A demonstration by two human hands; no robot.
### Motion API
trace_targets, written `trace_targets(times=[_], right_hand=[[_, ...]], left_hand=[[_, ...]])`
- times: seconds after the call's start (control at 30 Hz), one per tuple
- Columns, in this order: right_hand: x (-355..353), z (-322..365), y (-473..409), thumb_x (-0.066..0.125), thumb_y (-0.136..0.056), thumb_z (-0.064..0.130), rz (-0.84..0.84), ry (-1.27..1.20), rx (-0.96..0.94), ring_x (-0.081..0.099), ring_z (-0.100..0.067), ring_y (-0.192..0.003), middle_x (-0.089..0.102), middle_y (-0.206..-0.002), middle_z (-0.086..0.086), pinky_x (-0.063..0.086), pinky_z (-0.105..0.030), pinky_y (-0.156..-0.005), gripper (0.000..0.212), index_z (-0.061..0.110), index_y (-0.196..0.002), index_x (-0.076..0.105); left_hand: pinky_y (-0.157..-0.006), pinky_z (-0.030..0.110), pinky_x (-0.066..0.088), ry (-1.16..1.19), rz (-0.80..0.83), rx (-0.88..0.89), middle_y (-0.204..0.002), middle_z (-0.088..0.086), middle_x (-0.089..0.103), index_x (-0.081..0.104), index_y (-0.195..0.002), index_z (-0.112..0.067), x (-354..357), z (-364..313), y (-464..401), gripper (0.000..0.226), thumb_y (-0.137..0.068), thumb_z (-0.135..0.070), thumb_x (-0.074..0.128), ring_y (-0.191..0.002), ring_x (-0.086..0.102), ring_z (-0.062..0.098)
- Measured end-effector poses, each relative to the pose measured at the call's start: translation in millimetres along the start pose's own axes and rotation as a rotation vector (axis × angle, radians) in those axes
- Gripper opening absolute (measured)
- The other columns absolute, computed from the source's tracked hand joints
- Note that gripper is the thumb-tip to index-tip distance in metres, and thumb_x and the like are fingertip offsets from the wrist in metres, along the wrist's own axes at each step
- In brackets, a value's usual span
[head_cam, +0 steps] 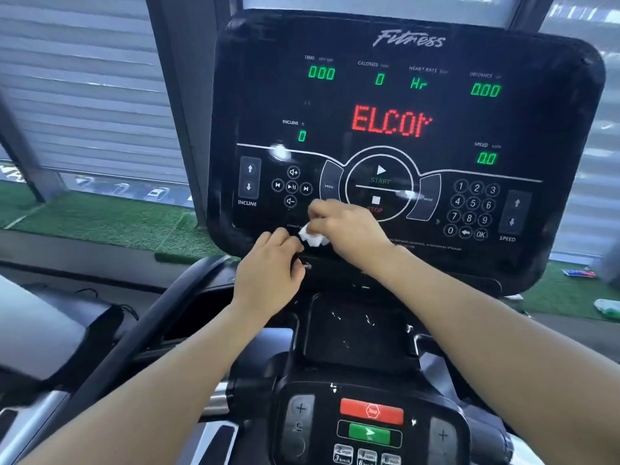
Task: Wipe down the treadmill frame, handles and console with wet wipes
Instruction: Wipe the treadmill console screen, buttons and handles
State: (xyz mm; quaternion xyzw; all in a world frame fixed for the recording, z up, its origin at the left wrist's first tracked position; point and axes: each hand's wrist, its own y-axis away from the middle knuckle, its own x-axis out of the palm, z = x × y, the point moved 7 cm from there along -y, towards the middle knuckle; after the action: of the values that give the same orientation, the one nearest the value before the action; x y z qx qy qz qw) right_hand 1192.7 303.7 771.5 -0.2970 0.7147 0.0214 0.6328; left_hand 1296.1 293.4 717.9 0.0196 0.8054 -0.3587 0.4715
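The black treadmill console (402, 105) fills the upper middle, its display lit with green digits and red letters. A small crumpled white wet wipe (312, 237) sits at the console's lower edge. My right hand (345, 226) grips the wipe from above, fingers curled round it. My left hand (271, 273) is just below and left of the wipe, fingers curled and pinching something small and dark at the console's bottom rim; what it is I cannot tell. The left handle (141, 333) slopes down to the left.
A lower control panel (369, 427) with a red stop button and green button lies near the bottom. A black tray (355, 333) sits between the console and that panel. Green turf and a window with blinds lie behind. A packet (578, 272) lies on the turf at right.
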Motion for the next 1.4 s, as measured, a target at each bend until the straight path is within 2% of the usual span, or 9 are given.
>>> trace_targets(times=[0.1, 0.27, 0.37, 0.47, 0.63, 0.83, 1.0, 1.1, 1.4], right_hand=[[1.4, 0.4, 5.7, 0.073, -0.051, -0.008, 0.039, 0.064, -0.043, 0.055, -0.020, -0.058, 0.059, -0.075, 0.000, 0.031, -0.019, -0.045, 0.025, 0.014, -0.062, 0.068], [0.2, -26.6, 51.2, 0.045, -0.064, 0.005, 0.017, 0.097, -0.062, 0.057, -0.016, -0.059, 0.060, -0.073, 0.005, 0.030, -0.017, -0.050, 0.028, 0.020, -0.056, 0.066], [-0.2, -48.8, 82.3, 0.065, -0.058, 0.000, 0.071, 0.103, -0.044, 0.061, -0.018, -0.063, 0.062, -0.076, 0.005, 0.042, -0.019, -0.050, 0.021, 0.020, -0.061, 0.071], [-7.6, -73.7, 108.2, 0.085, -0.044, -0.006, 0.103, 0.060, 0.039, 0.063, -0.020, -0.064, 0.064, -0.078, 0.003, 0.037, -0.018, -0.054, 0.034, 0.019, -0.064, 0.073], [-14.5, -124.5, 152.9, 0.062, -0.076, -0.001, 0.229, 0.018, 0.287, 0.059, -0.019, -0.090, 0.062, -0.093, 0.003, 0.037, -0.022, -0.066, 0.019, 0.012, -0.089, 0.068], [-20.3, -140.8, 168.2, 0.055, -0.077, 0.001, 0.244, -0.057, 0.426, 0.056, -0.021, -0.090, 0.059, -0.088, 0.005, 0.039, -0.027, -0.070, 0.014, 0.010, -0.086, 0.061], [-28.0, -95.4, 125.3, 0.058, -0.054, 0.006, -0.003, 0.115, 0.192, 0.060, -0.020, -0.060, 0.060, -0.071, 0.002, 0.033, -0.021, -0.058, 0.018, 0.017, -0.061, 0.070], [-27.1, -78.7, 103.2, 0.053, -0.052, 0.002, -0.113, 0.120, 0.164, 0.056, -0.019, -0.055, 0.060, -0.069, 0.001, 0.031, -0.022, -0.053, 0.023, 0.016, -0.060, 0.070], [-23.6, -113.4, 165.7, 0.052, -0.056, 0.005, 0.024, 0.069, 0.249, 0.058, -0.022, -0.066, 0.059, -0.077, 0.003, 0.036, -0.024, -0.063, 0.027, 0.019, -0.068, 0.072]], left_hand=[[-0.063, 0.028, 0.041, -0.013, 0.031, -0.018, -0.096, -0.003, 0.053, 0.064, -0.099, -0.015, -0.2, -2.6, -1.3, 0.017, -0.083, -0.018, 0.060, -0.092, 0.046, 0.017], [-0.063, 0.028, 0.044, 0.022, 0.065, 0.006, -0.105, -0.003, 0.053, 0.064, -0.106, -0.016, 4.3, -18.4, -3.1, 0.022, -0.086, -0.019, 0.058, -0.099, 0.048, 0.017], [-0.060, 0.027, 0.047, 0.068, 0.086, 0.130, -0.106, -0.005, 0.055, 0.064, -0.109, -0.017, 14.6, -51.3, -3.7, 0.026, -0.084, -0.019, 0.059, -0.100, 0.051, 0.014], [-0.062, 0.024, 0.048, 0.113, 0.135, 0.264, -0.107, -0.008, 0.055, 0.064, -0.113, -0.018, 25.4, -89.1, -4.6, 0.028, -0.085, -0.020, 0.059, -0.101, 0.051, 0.010], [-0.068, 0.020, 0.044, 0.112, 0.249, 0.362, -0.112, -0.012, 0.054, 0.060, -0.120, -0.023, 42.9, -124.5, -4.6, 0.030, -0.091, -0.022, 0.051, -0.104, 0.048, 0.007], [-0.072, 0.022, 0.046, 0.143, 0.249, 0.320, -0.105, -0.013, 0.056, 0.064, -0.116, -0.022, 43.5, -125.3, -7.7, 0.028, -0.090, -0.021, 0.051, -0.100, 0.050, 0.007], [-0.069, 0.029, 0.051, 0.139, 0.203, 0.287, -0.097, -0.010, 0.060, 0.069, -0.104, -0.019, 41.6, -128.5, -8.8, 0.024, -0.085, -0.018, 0.056, -0.094, 0.055, 0.012], [-0.068, 0.028, 0.050, 0.124, 0.205, 0.302, -0.098, -0.008, 0.061, 0.070, -0.104, -0.018, 41.4, -128.5, -8.5, 0.025, -0.083, -0.017, 0.057, -0.093, 0.056, 0.013], [-0.074, 0.028, 0.050, 0.060, 0.292, 0.314, -0.110, -0.011, 0.056, 0.063, -0.115, -0.020, 47.6, -143.5, -13.7, 0.029, -0.089, -0.020, 0.050, -0.109, 0.050, 0.009]])
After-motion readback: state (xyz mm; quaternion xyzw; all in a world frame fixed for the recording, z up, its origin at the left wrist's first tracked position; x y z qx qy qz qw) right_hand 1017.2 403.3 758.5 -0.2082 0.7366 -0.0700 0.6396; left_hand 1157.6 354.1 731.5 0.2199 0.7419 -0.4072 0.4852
